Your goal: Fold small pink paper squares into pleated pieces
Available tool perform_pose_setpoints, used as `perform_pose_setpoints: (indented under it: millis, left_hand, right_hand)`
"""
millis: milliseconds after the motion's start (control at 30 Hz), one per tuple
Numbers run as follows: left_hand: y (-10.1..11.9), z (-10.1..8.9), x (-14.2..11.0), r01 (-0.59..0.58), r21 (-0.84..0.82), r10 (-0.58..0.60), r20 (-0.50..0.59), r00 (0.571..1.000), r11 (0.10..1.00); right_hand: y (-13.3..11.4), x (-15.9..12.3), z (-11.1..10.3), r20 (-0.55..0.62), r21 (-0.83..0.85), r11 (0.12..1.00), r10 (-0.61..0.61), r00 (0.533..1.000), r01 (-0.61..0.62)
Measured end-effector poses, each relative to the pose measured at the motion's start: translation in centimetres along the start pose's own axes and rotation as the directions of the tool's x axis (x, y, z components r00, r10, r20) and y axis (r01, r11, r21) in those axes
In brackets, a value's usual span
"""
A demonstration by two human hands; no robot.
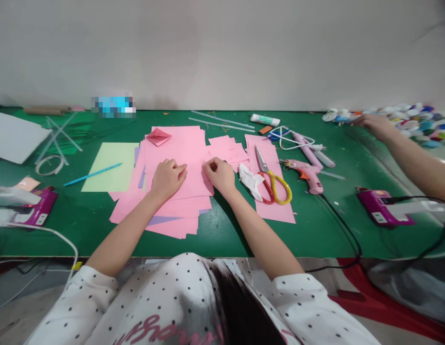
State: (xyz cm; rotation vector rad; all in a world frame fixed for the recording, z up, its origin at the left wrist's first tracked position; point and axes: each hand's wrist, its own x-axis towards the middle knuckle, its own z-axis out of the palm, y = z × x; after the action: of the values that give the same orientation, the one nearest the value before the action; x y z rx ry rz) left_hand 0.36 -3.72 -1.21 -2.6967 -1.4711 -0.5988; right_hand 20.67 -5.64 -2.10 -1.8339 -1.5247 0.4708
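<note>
A person in polka-dot sleeves (pixel 303 292) works over a stack of pink paper (pixel 172 227), both hands at the top sheet (pixel 177 148). The left hand (pixel 169 178) lies on the sheet, apparently to keep it from sliding; the right hand (pixel 220 176) meets its right edge, seemingly to control that side. Scissors (pixel 266 170) and a pink glue gun (pixel 305 175) lie to the right of the stack, perhaps for easy reach, while a folded pink piece (pixel 159 137) sits at its far left corner (a blue pencil (pixel 93 174) lies farther left, across pale green paper (pixel 109 163)). The left fingers curl loosely, index finger reaching forward along the paper. The right thumb and fingertips draw narrowly together; whether paper is pinched between them cannot be told.
</note>
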Motion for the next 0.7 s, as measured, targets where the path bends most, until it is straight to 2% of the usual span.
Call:
perform_pose_setpoints:
  millis: [133, 433, 700]
  left_hand:
    - [0.13, 0.47, 0.13, 0.003, 0.030, -0.005, 0.075, 0.997, 1.000]
    - [0.58, 0.29, 0.28, 0.008, 0.090, -0.015, 0.081, 0.997, 0.996]
    - [0.79, 0.83, 0.09, -0.009, 0.116, 0.001, 0.067, 0.998, 0.993]
  right_hand:
    - [-0.07, 0.25, -0.03, 0.006, -0.048, 0.999, -0.008, 1.000, 0.008]
    - [0.08, 0.64, 0.13, 0.038, -0.170, 0.983, -0.060, 0.997, 0.066]
    - [0.25, 0.13, -0.16, 0.014, -0.097, 0.985, -0.141, 0.990, 0.142]
